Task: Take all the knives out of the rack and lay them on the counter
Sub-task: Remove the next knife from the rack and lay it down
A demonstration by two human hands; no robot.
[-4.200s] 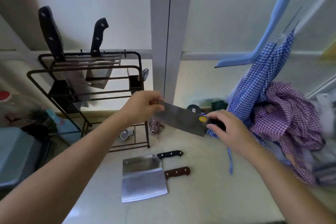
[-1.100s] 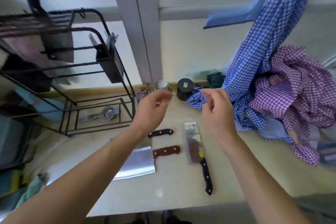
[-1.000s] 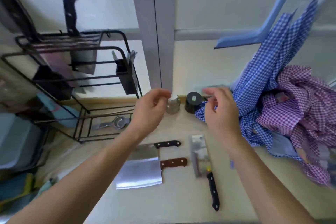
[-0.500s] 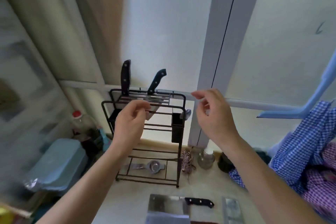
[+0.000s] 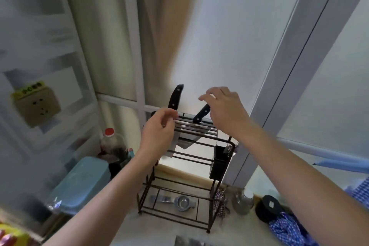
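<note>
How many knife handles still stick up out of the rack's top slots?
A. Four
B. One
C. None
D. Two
D: two black handles rise from the rack, the taller handle above the left hand and the shorter handle just beside the open right hand.

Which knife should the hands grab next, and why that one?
Probably the right-hand knife. The right hand is open and right beside its black handle, so closing the fingers around it looks like the shortest move. The left hand is at the rack and could steady it. The taller knife also waits in the rack.
</note>
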